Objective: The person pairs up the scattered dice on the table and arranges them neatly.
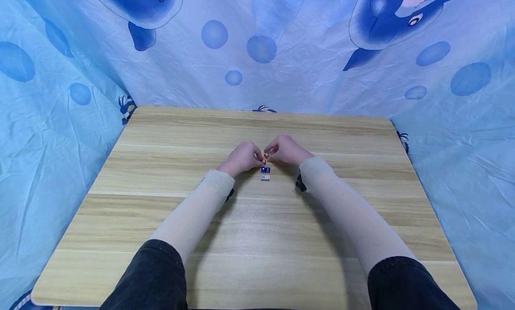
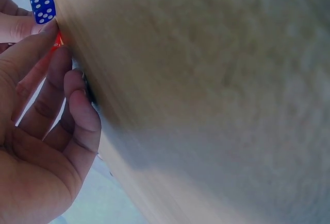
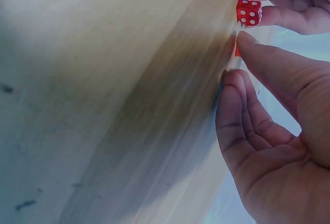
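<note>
Two red dice lie between the hands in the head view. The left hand (image 1: 243,158) pinches the nearer red die (image 1: 263,161) by its fingertips. Beyond it the right hand (image 1: 286,149) pinches the other red die (image 1: 266,155), which looks tilted. In the right wrist view, only a sliver of that die (image 3: 237,50) shows between thumb and fingers, while the left hand's red die (image 3: 249,13) shows its white dots. Just nearer the body, two blue dice (image 1: 265,169) sit side by side. A pair of white dice (image 1: 265,178) stands in front of those.
The dice stand on a wide wood-grain table (image 1: 257,256). A blue curtain (image 1: 297,77) with dolphin prints surrounds its back and sides. Dark straps with small devices sit at both wrists, under the sleeves' pale cuffs.
</note>
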`<move>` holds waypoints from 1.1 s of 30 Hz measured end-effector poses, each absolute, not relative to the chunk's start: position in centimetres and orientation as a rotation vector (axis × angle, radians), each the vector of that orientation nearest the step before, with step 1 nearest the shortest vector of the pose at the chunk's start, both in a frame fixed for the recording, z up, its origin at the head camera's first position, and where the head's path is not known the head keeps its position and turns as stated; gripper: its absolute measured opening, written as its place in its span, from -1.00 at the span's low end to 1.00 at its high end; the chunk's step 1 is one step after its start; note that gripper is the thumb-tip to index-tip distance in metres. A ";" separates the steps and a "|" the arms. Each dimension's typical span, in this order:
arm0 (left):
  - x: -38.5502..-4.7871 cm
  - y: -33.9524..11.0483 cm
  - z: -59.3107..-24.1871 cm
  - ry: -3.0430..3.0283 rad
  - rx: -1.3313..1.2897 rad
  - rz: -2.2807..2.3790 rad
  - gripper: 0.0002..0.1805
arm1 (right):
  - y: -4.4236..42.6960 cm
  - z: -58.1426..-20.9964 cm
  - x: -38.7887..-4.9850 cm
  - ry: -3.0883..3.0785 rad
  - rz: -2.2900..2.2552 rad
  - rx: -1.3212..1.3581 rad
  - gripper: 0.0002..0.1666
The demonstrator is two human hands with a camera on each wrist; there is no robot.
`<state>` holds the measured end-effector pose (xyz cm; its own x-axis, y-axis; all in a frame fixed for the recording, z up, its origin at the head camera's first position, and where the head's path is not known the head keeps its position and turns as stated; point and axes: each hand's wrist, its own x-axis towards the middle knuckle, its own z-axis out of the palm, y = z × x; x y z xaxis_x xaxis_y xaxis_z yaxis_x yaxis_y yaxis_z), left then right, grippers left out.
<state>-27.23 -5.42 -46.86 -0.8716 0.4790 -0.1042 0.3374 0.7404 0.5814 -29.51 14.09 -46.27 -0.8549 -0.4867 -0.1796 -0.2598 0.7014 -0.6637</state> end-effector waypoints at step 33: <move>-27.2 -5.2 -46.5 2.708 0.616 0.778 -0.89 | 14.4 -46.7 -27.5 2.591 -0.914 -0.603 -0.85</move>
<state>-27.16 -5.17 -46.52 -0.8773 0.4633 -0.1255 0.3261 0.7672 0.5523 -27.52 14.39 -46.66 -0.8569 -0.4894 -0.1621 -0.2793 0.7049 -0.6520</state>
